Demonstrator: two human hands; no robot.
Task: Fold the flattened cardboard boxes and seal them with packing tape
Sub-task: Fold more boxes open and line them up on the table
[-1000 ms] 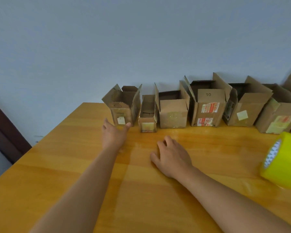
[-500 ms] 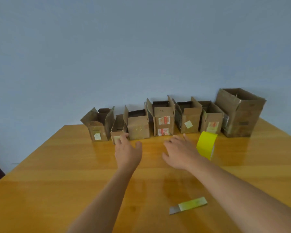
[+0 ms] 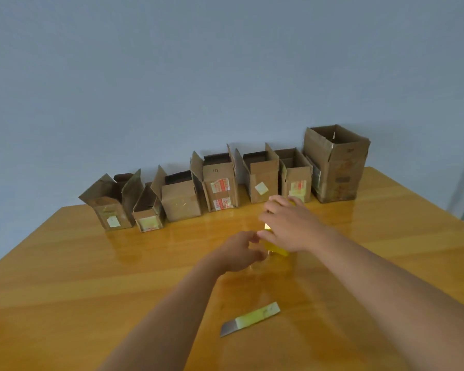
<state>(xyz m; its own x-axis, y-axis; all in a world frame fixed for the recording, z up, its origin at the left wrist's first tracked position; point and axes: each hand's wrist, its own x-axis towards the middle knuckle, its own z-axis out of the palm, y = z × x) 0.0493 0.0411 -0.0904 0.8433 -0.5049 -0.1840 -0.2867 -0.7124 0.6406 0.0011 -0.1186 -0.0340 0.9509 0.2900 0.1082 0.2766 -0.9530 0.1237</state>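
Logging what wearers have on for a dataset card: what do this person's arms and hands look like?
Both forearms are bare with no sleeves in view. The left hand and right hand wear no gloves; no watch, ring or bracelet shows.

I see a glossy honey-coloured wooden desk [image 3: 91, 277]. Along its far edge stands a row of seven open brown cardboard boxes [image 3: 220, 183], the rightmost tallest. A yellow roll of packing tape [image 3: 276, 250] stands mid-desk; nearer me lies a small yellow-handled cutter blade [image 3: 249, 318].
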